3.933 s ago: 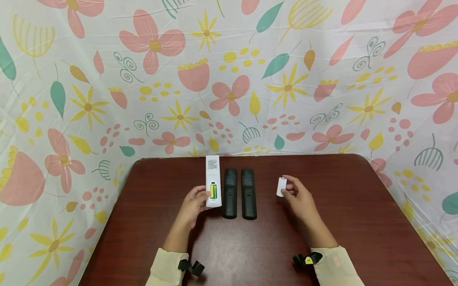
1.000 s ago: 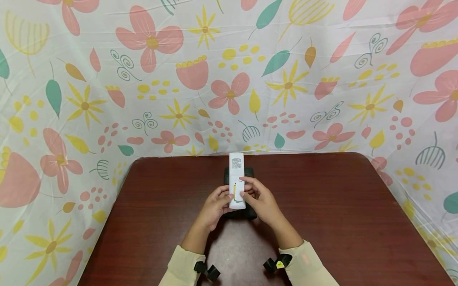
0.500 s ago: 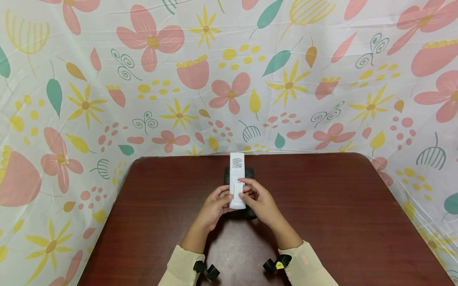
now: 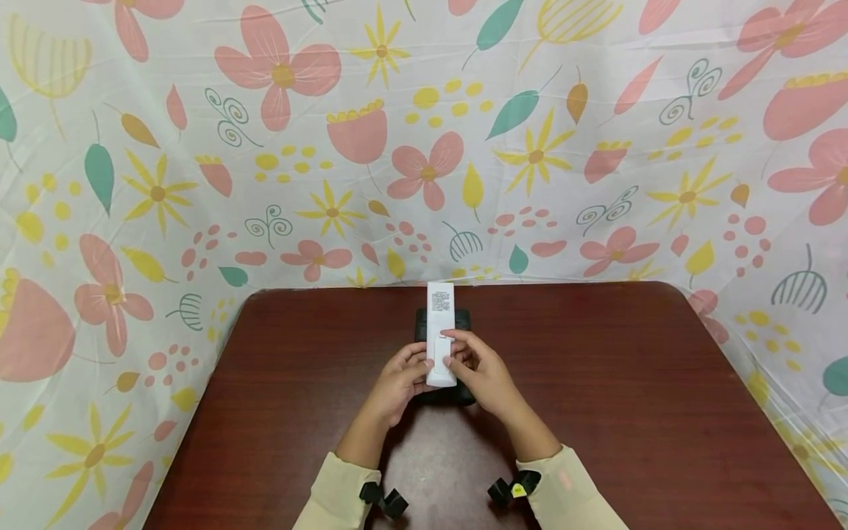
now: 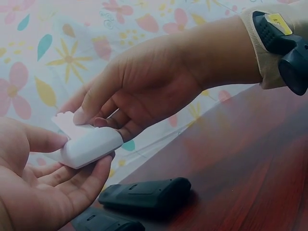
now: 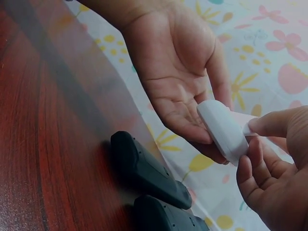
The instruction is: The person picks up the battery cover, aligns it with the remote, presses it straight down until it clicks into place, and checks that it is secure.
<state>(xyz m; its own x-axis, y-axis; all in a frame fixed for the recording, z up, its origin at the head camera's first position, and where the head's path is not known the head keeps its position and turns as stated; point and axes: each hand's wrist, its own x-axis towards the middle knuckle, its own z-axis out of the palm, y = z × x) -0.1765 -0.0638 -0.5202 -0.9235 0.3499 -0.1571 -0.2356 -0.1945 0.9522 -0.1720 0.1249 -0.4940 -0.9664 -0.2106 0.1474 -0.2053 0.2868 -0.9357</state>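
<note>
My left hand grips a white remote control by its lower left side, back face up, fingers beneath and thumb on the edge. My right hand pinches the small white battery cover, which lies over the battery compartment at the remote's near end; no batteries show. In the left wrist view the cover stands tilted up from the remote, the right thumb on it. The right wrist view shows the remote's rounded end between both hands, held above the table.
Two black remote controls lie side by side on the dark red-brown table, partly hidden beneath the white remote in the head view. A flower-printed cloth hangs behind the table. Both wrists wear small black cameras.
From apart, both hands came together over the black remotes. The cover, first held off to the right, now lies over the compartment, hiding the batteries and the yellow strip seen a second ago.
</note>
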